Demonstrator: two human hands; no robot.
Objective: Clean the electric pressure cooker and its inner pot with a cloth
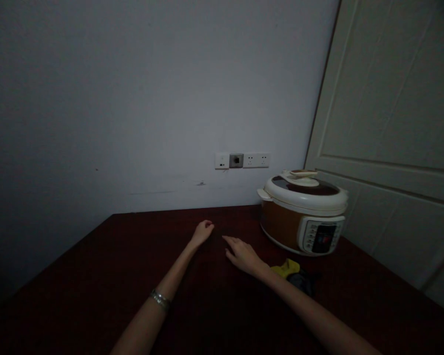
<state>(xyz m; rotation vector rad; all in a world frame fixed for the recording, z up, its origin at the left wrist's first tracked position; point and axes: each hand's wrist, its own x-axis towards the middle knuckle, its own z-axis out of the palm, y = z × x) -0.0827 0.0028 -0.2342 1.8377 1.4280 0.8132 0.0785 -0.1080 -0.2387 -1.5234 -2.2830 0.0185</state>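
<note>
My left hand [203, 232] is over the middle of the dark red table [133, 256], its fingers curled in; whatever they may hold is hidden. A silver bracelet or watch [160, 299] circles that wrist. To its right, my right hand [242, 255] has its fingers stretched out toward the left, palm down, with the thumb apart and nothing seen in it. A small gap separates the two hands. Beside my right wrist lies a crumpled yellow and dark item [288, 268], partly covered by the forearm; its kind is unclear in the dim light.
An electric pressure cooker [303, 212], brown with a white lid and a control panel, stands at the table's back right. Behind the table is a pale wall with sockets [256, 160] and a grey wall plate [236, 160]. A panelled door [392, 108] rises at the right.
</note>
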